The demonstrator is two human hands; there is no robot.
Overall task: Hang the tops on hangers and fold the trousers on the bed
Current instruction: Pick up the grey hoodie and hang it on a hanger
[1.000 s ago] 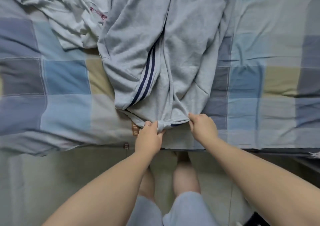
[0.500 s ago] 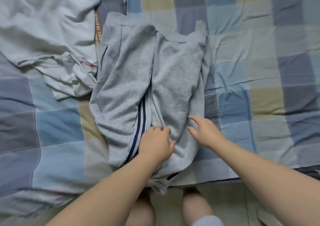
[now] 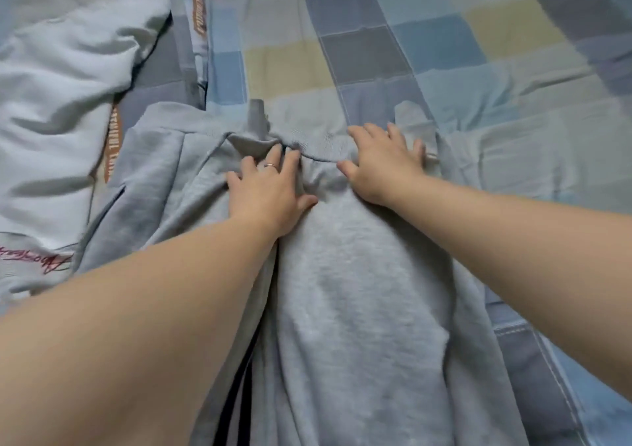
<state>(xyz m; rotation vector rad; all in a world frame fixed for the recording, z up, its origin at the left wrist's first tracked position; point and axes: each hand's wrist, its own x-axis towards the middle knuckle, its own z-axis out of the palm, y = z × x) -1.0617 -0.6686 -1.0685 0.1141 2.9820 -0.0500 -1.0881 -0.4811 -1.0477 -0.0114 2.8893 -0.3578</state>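
Note:
Grey trousers (image 3: 359, 309) with dark side stripes lie folded lengthwise on the checked bed, their far end bunched near the middle of the view. My left hand (image 3: 270, 189), wearing a ring, lies flat on the cloth with fingers spread by the folded-over cuff. My right hand (image 3: 386, 162) presses flat on the far edge of the trousers, fingers straight and spread. Both forearms reach across the garment and hide part of it.
A crumpled pale top (image 3: 58, 110) with red lettering lies at the left, touching the trousers' left edge. The checked bedsheet (image 3: 444, 45) stretches beyond and to the right. A strip with orange lettering (image 3: 113, 141) shows beside the top.
Both hands let go of the trouser hems at the bed's near edge and slid forward over the garment to its far end, where they now lie flat. The view moved forward with them.

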